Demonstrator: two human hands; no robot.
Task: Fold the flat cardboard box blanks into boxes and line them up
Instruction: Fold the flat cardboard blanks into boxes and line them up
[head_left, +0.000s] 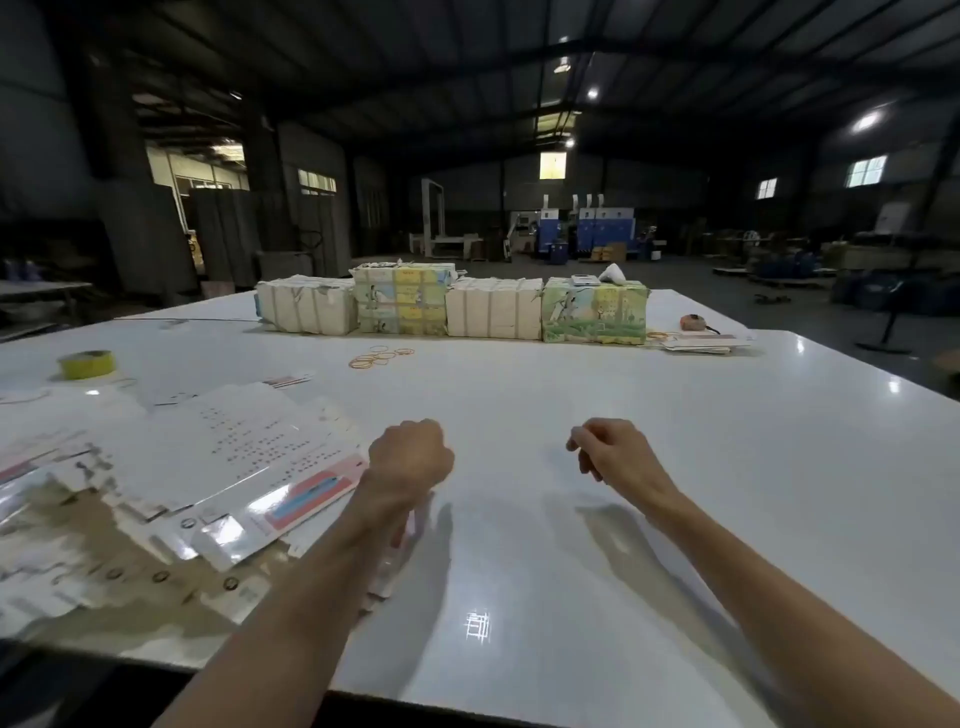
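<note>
Where the flat box blanks lie heaped on the left of the white table, the left hand hovers at their right edge, curled in a fist, holding nothing visible. The right hand, apart over the tabletop, is curled too, empty. Tied bundles line the far side, with rubber bands in front of them.

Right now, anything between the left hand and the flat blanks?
Nothing visible does. The left hand sits at the right edge of the flat blanks spread on the table, with no other thing between them.
</note>
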